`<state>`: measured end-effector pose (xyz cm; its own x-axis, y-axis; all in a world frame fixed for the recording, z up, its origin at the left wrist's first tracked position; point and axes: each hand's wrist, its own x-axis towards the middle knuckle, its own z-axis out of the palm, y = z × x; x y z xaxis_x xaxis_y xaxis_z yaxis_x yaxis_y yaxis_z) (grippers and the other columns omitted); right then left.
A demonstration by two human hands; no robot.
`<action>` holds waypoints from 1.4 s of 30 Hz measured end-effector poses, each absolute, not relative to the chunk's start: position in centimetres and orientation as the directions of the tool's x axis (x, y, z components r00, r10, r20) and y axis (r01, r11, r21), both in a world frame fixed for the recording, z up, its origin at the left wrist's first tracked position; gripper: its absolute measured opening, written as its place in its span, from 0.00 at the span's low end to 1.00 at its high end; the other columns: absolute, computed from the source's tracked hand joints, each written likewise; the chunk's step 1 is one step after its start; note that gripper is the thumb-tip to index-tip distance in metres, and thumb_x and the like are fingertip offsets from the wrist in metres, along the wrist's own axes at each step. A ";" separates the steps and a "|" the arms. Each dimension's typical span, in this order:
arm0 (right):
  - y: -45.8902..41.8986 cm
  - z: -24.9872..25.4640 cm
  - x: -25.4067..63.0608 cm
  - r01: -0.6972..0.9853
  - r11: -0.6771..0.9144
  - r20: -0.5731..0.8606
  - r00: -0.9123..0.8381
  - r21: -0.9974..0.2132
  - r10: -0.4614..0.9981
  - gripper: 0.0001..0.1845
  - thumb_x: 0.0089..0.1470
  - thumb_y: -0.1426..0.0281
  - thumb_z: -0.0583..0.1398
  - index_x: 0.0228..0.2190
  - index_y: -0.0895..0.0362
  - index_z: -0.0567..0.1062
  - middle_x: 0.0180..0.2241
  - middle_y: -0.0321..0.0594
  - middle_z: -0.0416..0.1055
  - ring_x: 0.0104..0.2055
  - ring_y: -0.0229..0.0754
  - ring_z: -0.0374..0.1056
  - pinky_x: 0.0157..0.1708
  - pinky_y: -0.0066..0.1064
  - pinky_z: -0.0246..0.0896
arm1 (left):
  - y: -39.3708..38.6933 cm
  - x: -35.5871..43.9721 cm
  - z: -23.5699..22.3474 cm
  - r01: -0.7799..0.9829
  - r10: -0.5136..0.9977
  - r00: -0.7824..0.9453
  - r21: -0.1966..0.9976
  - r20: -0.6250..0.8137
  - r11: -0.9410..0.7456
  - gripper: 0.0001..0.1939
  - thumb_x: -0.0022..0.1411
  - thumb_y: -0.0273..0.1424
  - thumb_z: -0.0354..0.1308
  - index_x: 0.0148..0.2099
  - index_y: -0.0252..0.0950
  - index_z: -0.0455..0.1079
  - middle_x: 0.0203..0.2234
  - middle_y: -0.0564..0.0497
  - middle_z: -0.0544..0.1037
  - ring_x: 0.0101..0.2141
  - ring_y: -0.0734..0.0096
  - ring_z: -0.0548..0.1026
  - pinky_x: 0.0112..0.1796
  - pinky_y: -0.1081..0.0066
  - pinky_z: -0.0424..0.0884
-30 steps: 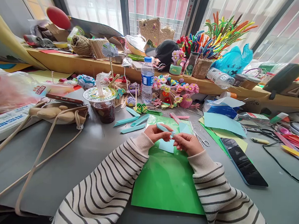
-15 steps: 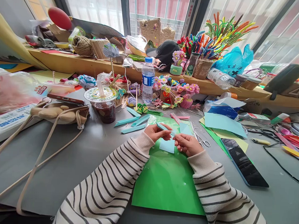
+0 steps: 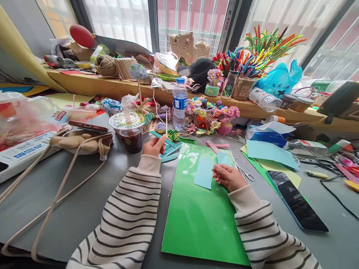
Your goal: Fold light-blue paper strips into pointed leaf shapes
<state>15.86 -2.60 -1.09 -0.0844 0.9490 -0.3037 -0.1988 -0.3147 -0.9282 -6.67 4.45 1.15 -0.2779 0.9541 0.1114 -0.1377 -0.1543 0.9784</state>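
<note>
My left hand [image 3: 154, 146] is over the pile of light blue paper strips [image 3: 170, 158] left of the green sheet, its fingers pinched on a blue paper strip [image 3: 155, 135]. How much of that strip lies under the fingers is hidden. My right hand [image 3: 228, 177] hovers above the green sheet [image 3: 205, 227], fingers curled together, and I see nothing in them. Its fingertips are close beside a light blue paper rectangle [image 3: 203, 173]. A second light blue piece [image 3: 224, 158] lies just beyond that hand, near pink paper strips [image 3: 213, 146].
A drink cup [image 3: 127, 136] stands left of my left hand, and a water bottle [image 3: 179, 106] behind the strips. Scissors [image 3: 245, 172] and a phone [image 3: 297, 201] lie to the right. Craft flowers [image 3: 210, 112] line the back below the wooden ledge [image 3: 116, 90].
My left hand has moved left, away from the right hand, taking the folded blue strip to the pile. More of the blue rectangle shows. The right hand stays near its place.
</note>
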 end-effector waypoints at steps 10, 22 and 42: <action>-2.6 -1.0 15.9 -0.170 -0.187 -0.195 0.033 -0.968 0.980 0.13 0.35 0.62 0.61 0.20 0.60 0.70 0.16 0.33 0.65 0.16 0.28 0.58 0.16 0.20 0.52 | 4.8 -7.1 0.2 -0.104 0.975 -0.219 0.993 0.027 -0.051 0.15 0.45 0.40 0.49 0.18 0.32 0.60 0.05 0.61 0.51 0.07 0.85 0.49 0.09 0.79 0.43; -2.2 -2.1 17.5 0.644 0.044 0.320 0.319 -0.764 0.892 0.20 0.39 0.64 0.54 0.37 0.57 0.68 0.41 0.45 0.64 0.44 0.46 0.58 0.40 0.39 0.57 | 4.9 -7.2 0.4 -0.092 0.884 -0.453 0.981 0.111 -0.170 0.08 0.44 0.30 0.51 0.29 0.34 0.57 0.10 0.61 0.62 0.07 0.85 0.52 0.10 0.81 0.47; -3.9 -1.1 15.0 0.801 0.514 0.293 -0.435 -0.307 0.852 0.24 0.38 0.64 0.55 0.41 0.56 0.65 0.44 0.44 0.65 0.47 0.52 0.57 0.49 0.54 0.20 | 2.2 -3.0 1.4 0.216 0.925 0.252 0.915 0.284 -0.340 0.10 0.49 0.35 0.49 0.31 0.33 0.63 0.17 0.53 0.69 0.18 0.78 0.67 0.20 0.77 0.64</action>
<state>14.98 -3.90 -1.09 -0.4346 0.8517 0.2928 0.8011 0.5141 -0.3065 -3.05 2.21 1.42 0.2517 0.9252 0.2841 0.2165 -0.3399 0.9152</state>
